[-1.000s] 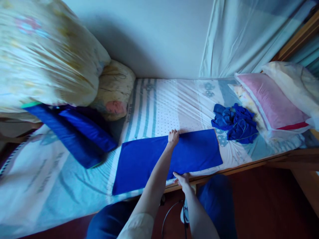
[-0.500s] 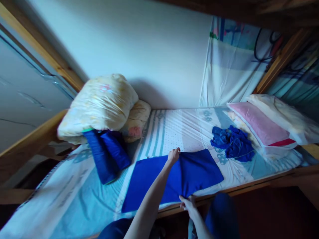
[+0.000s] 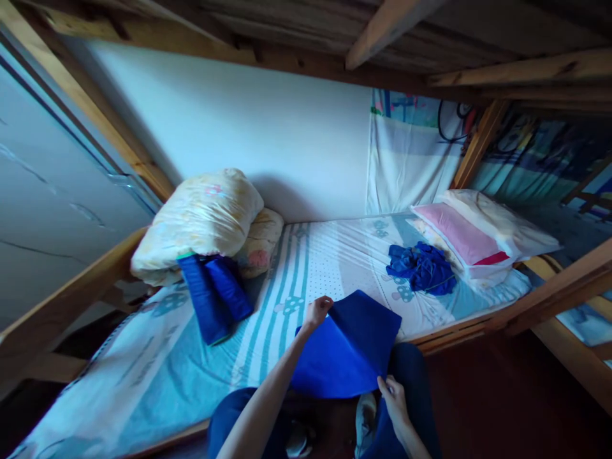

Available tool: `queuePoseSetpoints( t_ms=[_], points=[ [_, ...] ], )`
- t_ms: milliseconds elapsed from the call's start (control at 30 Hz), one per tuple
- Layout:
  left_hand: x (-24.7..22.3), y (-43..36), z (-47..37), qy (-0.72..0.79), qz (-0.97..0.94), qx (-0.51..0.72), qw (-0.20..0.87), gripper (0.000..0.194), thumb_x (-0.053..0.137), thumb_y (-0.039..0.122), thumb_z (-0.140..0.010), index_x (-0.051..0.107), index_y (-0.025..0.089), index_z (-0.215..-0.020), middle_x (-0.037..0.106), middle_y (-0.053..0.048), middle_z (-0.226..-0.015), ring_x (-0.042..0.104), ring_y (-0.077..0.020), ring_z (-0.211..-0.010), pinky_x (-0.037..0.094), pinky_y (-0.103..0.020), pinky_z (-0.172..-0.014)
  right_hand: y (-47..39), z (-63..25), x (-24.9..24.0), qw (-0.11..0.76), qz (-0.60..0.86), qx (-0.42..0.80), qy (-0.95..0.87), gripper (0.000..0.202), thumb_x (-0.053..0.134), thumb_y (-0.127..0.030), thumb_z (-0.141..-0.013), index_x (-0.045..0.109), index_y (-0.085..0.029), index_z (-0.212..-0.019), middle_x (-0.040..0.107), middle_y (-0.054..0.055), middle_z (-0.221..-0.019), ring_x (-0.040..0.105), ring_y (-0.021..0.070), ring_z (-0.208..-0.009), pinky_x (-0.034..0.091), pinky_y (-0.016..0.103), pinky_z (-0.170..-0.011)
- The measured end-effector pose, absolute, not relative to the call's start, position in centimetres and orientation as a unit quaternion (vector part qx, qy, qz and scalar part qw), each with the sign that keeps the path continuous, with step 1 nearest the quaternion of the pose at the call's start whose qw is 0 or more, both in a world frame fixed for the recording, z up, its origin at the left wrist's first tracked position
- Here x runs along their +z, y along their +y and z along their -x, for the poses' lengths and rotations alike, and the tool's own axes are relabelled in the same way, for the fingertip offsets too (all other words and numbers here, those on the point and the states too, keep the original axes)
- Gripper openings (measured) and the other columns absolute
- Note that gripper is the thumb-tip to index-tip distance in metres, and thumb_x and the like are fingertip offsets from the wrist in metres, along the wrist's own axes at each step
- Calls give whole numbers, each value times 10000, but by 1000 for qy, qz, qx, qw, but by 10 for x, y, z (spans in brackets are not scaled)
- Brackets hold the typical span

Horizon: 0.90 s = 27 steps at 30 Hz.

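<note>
A folded blue cloth (image 3: pixel 347 347) is lifted off the front edge of the bed. My left hand (image 3: pixel 317 312) grips its far upper edge, and my right hand (image 3: pixel 393 390) pinches its near lower corner. The cloth hangs between them, partly over my knees. Two folded blue cloths (image 3: pixel 215 293) lean against a yellowish bundle of bedding (image 3: pixel 198 220) at the left. A crumpled blue cloth (image 3: pixel 421 268) lies on the mattress (image 3: pixel 325 255) at the right.
A pink pillow (image 3: pixel 459 236) and a white pillow (image 3: pixel 497 220) lie at the right end. The wooden bed rail (image 3: pixel 559 287) runs along the right front, and wooden slats of the upper bunk (image 3: pixel 382 25) are overhead. Dark floor lies below at right.
The blue cloth lay flat on the mattress; both hands have pulled it up and toward me off the bed's edge. My view has risen and drawn back, showing the upper bunk.
</note>
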<state>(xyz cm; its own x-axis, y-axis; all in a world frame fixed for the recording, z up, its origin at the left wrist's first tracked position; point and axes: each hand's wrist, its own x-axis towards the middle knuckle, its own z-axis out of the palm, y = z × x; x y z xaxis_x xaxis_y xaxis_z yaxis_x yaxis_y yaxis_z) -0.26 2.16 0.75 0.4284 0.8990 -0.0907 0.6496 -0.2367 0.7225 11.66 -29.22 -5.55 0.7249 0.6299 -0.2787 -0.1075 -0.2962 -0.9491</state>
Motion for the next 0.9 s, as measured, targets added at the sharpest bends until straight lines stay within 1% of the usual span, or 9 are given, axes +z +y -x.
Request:
queuePoseSetpoints(
  t_ms=[67, 133, 233, 400, 467, 567, 667, 733, 900],
  points=[
    [12, 35, 4, 499, -767, 198, 352, 184, 573, 298, -816, 735, 213, -817, 787, -44, -803, 746, -237, -860, 565, -301, -750, -277, -127, -65, 594, 715, 318, -185, 550, 695, -778, -596, 640, -237, -509, 613, 56, -628, 609, 246, -645, 508, 364, -631],
    [17, 49, 7, 491, -768, 216, 351, 186, 609, 340, -805, 754, 223, -804, 795, -38, -804, 751, -243, -868, 578, -315, -776, -261, -139, -73, 619, 693, 324, -180, 490, 740, -720, -582, 627, -252, -491, 589, 50, -590, 605, 251, -605, 497, 373, -601],
    [28, 67, 16, 471, -757, 244, 381, 219, 654, 408, -786, 778, 228, -799, 803, -38, -826, 752, -245, -869, 592, -331, -793, -237, -158, -70, 650, 670, 315, -170, 415, 807, -611, -557, 601, -259, -481, 540, 27, -535, 563, 230, -541, 468, 370, -554],
    [57, 88, 29, 412, -711, 315, 475, 400, 757, 503, -679, 800, 171, -897, 797, -86, -841, 743, -256, -820, 605, -350, -744, -198, -193, -18, 691, 638, 284, -186, 401, 860, -519, -554, 603, -212, -568, 550, -14, -556, 514, 164, -551, 464, 317, -554],
    [70, 95, 32, 402, -700, 339, 483, 483, 787, 527, -644, 800, 151, -947, 789, -94, -825, 736, -251, -794, 602, -342, -711, -179, -208, 9, 709, 624, 272, -183, 423, 890, -494, -514, 605, -202, -627, 568, -24, -578, 528, 151, -571, 474, 298, -571],
    [89, 101, 37, 401, -695, 367, 470, 529, 801, 543, -628, 799, 142, -973, 789, -94, -819, 739, -248, -784, 595, -323, -685, -152, -227, 45, 728, 604, 259, -194, 467, 917, -468, -478, 602, -198, -692, 583, -29, -608, 544, 141, -590, 478, 282, -588],
    [106, 100, 46, 416, -690, 387, 449, 505, 796, 518, -631, 799, 150, -976, 798, -81, -818, 752, -254, -794, 590, -312, -688, -132, -239, 76, 732, 592, 248, -230, 487, 918, -473, -490, 680, -168, -785, 667, 23, -707, 595, 160, -662, 499, 293, -638],
    [116, 97, 55, 444, -689, 391, 419, 444, 781, 486, -651, 800, 176, -968, 804, -59, -819, 760, -256, -820, 587, -307, -707, -123, -245, 92, 727, 587, 240, -264, 484, 912, -485, -511, 721, -154, -807, 694, 42, -734, 610, 167, -690, 504, 296, -659],
    [130, 87, 76, 503, -683, 388, 361, 292, 769, 429, -679, 802, 238, -897, 805, -18, -794, 768, -262, -866, 579, -313, -755, -112, -247, 111, 703, 580, 245, -331, 466, 911, -479, -540, 774, -147, -837, 671, 7, -658, 570, 135, -630, 470, 274, -619]
  ],
)
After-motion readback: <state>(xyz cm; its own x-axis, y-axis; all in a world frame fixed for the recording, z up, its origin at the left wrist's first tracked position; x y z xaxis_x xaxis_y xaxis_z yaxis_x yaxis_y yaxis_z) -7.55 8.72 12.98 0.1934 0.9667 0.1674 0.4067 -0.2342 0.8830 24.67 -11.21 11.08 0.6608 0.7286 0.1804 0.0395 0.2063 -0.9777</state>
